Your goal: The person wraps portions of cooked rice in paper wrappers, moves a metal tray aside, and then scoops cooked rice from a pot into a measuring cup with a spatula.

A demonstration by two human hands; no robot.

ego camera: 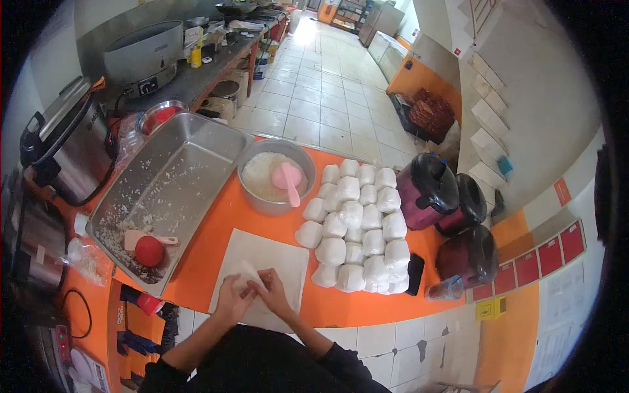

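Observation:
Both my hands are at a white packet (249, 273), seemingly of folded paper; its contents are hidden. My left hand (234, 298) holds it from the left, and my right hand (271, 290) pinches its right side. Beneath them a stack of white paper sheets (290, 260) lies on the orange tabletop (206, 231). To the right, many rounded white wrapped bundles (351, 213) are piled in rows. Behind the paper stands a round metal pot (241, 184) of white rice (263, 169), with a pink scoop (286, 176) lying in it.
At left, a deep steel pan (196, 142) holds scattered rice, a pale paddle (167, 240) and a red ball-shaped item (150, 251). Dark red lidded containers (425, 196), a phone (415, 273) and a clear glass (443, 289) line the right. Large cookers (73, 142) stand far left.

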